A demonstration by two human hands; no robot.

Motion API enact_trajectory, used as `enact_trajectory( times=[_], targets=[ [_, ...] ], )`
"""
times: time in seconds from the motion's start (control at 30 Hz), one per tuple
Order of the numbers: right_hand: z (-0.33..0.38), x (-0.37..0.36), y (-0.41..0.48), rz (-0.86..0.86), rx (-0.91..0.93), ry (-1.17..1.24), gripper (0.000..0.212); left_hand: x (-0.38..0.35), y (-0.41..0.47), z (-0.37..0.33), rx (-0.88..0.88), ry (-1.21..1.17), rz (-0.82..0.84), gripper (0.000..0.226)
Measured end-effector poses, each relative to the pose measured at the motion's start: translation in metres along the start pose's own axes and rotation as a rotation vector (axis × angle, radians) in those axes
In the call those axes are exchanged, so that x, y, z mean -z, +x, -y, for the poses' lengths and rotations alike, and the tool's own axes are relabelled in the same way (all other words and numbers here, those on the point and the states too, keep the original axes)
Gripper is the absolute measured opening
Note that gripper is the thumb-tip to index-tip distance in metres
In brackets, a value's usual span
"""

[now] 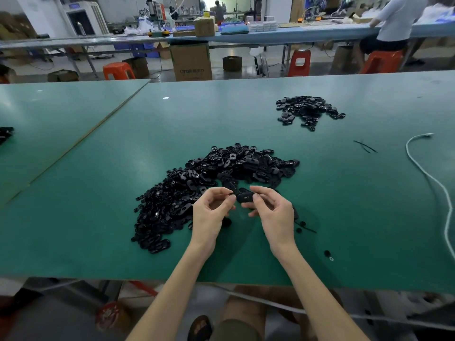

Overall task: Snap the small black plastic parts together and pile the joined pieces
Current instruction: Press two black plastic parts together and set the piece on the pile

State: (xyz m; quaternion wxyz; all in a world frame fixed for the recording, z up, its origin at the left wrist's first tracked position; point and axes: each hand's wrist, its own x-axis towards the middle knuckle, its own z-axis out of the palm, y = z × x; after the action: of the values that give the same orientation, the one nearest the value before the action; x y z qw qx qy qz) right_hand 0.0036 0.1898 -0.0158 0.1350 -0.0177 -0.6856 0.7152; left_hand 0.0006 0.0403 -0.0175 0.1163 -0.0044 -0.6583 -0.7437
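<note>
A big heap of loose black plastic parts [211, 183] spreads over the green table [98, 242] in front of me. Just above its near edge, a small black oval part [244, 197] with a hole is pinched between the fingertips of my left hand [211, 212] and my right hand [270, 210]. Both hands touch this one piece, thumbs on top. A smaller pile of black pieces [307, 112] lies farther back on the right. A few stray black bits [301, 226] rest beside my right wrist.
A white cable [428, 178] curls along the table's right side. Thin black strips [364, 146] lie near it. More black parts [5, 134] show at the far left edge. Behind the table stand orange stools [118, 71], cardboard boxes [190, 62] and a seated person [394, 25].
</note>
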Motion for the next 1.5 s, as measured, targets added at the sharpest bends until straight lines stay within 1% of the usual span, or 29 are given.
enact_trajectory(
  times=[0.13,0.33,0.43,0.57,0.77,0.93,1.1,1.23,1.4,1.5],
  targets=[
    [0.001,0.0,0.0,0.024,-0.007,-0.01,0.018,0.001,0.001,0.0,-0.019,-0.002,0.017,0.009],
    [0.0,0.001,0.0,0.039,-0.02,0.036,0.01,0.0,0.001,0.003,-0.031,0.03,0.035,0.008],
    [0.0,0.001,-0.001,0.058,-0.006,0.027,0.011,0.0,0.0,0.002,-0.044,0.037,0.037,0.009],
    [0.0,0.001,0.0,0.05,0.0,0.001,0.012,-0.001,0.001,0.002,-0.02,0.054,0.007,0.006],
    [-0.001,0.002,0.001,0.086,0.007,-0.029,0.011,-0.003,0.0,0.003,-0.059,0.151,0.051,0.004],
    [-0.002,0.003,0.002,0.103,0.014,-0.018,0.011,-0.005,0.0,0.003,-0.051,0.214,0.019,0.005],
    [-0.002,0.004,0.002,0.125,0.004,-0.027,0.012,-0.004,-0.002,0.001,-0.051,0.217,0.012,0.008],
    [-0.002,0.002,0.002,0.109,-0.01,-0.021,0.012,-0.009,-0.005,0.0,-0.116,0.337,-0.017,0.013],
    [0.0,0.001,0.0,0.096,-0.03,0.022,0.015,-0.013,-0.005,0.0,-0.172,0.458,-0.021,0.008],
    [0.0,0.002,0.0,0.086,-0.035,0.063,0.013,-0.013,-0.006,0.001,-0.177,0.486,-0.02,0.007]
  ],
)
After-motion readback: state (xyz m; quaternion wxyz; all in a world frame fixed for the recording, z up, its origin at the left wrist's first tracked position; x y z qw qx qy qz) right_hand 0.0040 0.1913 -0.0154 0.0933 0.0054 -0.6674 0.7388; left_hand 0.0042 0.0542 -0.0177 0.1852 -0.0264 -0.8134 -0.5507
